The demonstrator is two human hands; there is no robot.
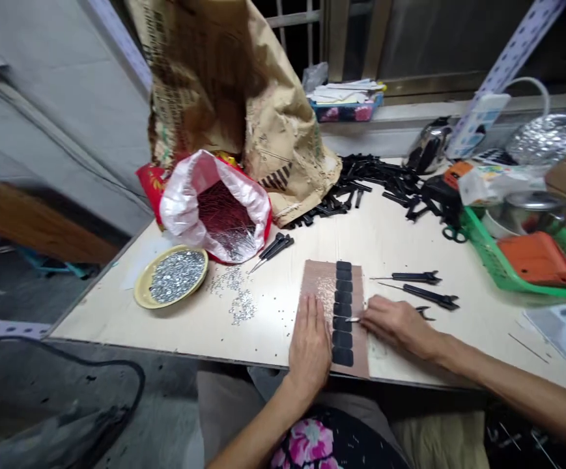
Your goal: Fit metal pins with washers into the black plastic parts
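Note:
A brown sheet (361,355) lies at the table's front edge, with a column of black rounded patches (344,296) along its right part and small pale bits left of them. My left hand (311,342) rests flat on the sheet's lower left, fingers together and stretched out. From the right, my right hand (400,326) pinches a thin pointed tool (353,320), its light tip over one black patch. Its other end is hidden by the hand. Beyond this hand lie two black-handled tools (422,293) with thin metal shafts; a black forked end (425,313) shows beside the wrist.
At left are a yellow bowl (141,293) of small silvery pieces, scattered pieces (242,306), and an open red-and-white bag (178,208). A paper sack (287,143) stands behind, near piled black parts (375,170). A green basket (488,260) sits right.

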